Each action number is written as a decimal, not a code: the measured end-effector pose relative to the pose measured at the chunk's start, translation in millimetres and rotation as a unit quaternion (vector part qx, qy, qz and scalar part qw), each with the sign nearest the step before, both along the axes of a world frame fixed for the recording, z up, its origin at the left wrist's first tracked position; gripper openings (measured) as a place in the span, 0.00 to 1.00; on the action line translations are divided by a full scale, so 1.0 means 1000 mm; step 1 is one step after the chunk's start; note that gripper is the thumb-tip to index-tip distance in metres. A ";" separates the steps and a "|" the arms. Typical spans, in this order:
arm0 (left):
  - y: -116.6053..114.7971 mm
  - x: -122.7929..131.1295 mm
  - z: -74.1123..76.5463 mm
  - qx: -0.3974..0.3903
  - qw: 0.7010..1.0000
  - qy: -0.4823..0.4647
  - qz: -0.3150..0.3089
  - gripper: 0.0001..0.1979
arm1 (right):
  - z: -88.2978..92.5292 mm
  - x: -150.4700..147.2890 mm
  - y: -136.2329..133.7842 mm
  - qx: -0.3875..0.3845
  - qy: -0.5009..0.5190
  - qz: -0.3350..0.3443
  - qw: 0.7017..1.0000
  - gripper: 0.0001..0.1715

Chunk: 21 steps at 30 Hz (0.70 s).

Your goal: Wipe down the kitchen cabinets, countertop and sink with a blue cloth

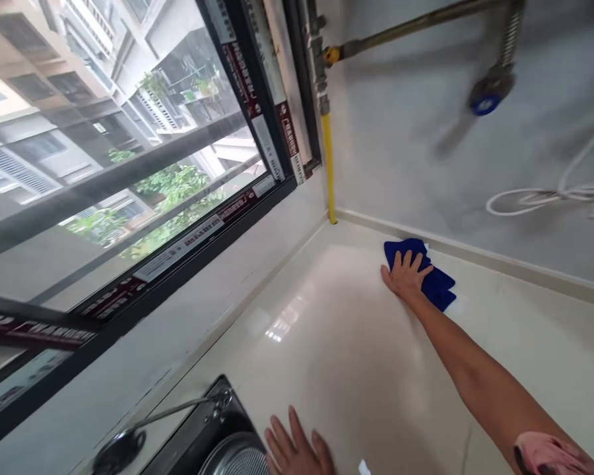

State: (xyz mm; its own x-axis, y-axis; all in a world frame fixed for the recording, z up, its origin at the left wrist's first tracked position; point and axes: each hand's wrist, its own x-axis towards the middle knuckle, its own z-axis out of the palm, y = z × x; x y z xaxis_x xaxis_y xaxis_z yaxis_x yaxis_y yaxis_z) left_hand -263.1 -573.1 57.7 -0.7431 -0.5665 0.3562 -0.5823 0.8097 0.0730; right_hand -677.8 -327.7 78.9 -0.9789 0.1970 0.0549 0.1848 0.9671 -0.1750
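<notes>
I have the right hand (406, 276) spread on blue cloth (436, 287) by the surface's (346, 316) wall edge, left hand (299, 452) splayed, room between.

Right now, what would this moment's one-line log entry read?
right hand: spread on blue cloth | blue cloth: on countertop, near wall | left hand: open, beside sink

Printed tape (236, 207) on the window frame (218, 241) cannot be read clearly.

Dark blue cloth (438, 284), rumpled, lying on glossy cream countertop (327, 316) beside wall edging (499, 264).
</notes>
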 end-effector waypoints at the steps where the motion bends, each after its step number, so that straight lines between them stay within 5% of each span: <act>1: 0.003 0.001 0.005 -0.006 1.000 -0.009 0.000 0.29 | 0.000 -0.002 -0.014 -0.003 -0.003 0.015 1.000 0.44; 5: 0.006 0.005 0.010 -0.002 0.999 -0.031 0.009 0.29 | 0.007 0.006 -0.079 -0.008 -0.024 0.084 0.996 0.43; 13: 0.005 0.006 -0.002 -0.011 1.000 0.015 0.007 0.28 | 0.030 0.040 -0.206 -0.029 -0.079 0.208 0.974 0.44; 21: 0.011 0.011 0.011 0.075 0.997 0.017 0.012 0.31 | 0.031 0.091 -0.308 -0.082 -0.049 0.366 0.926 0.48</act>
State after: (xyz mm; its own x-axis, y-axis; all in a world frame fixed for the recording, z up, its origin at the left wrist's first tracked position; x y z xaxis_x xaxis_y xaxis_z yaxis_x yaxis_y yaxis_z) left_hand -251.7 -562.3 68.4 -0.7176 -0.6327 0.2911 -0.5965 0.7741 0.2119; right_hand -586.6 -636.1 110.2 -0.8521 -0.5232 -0.0130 -0.4868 0.8015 -0.3473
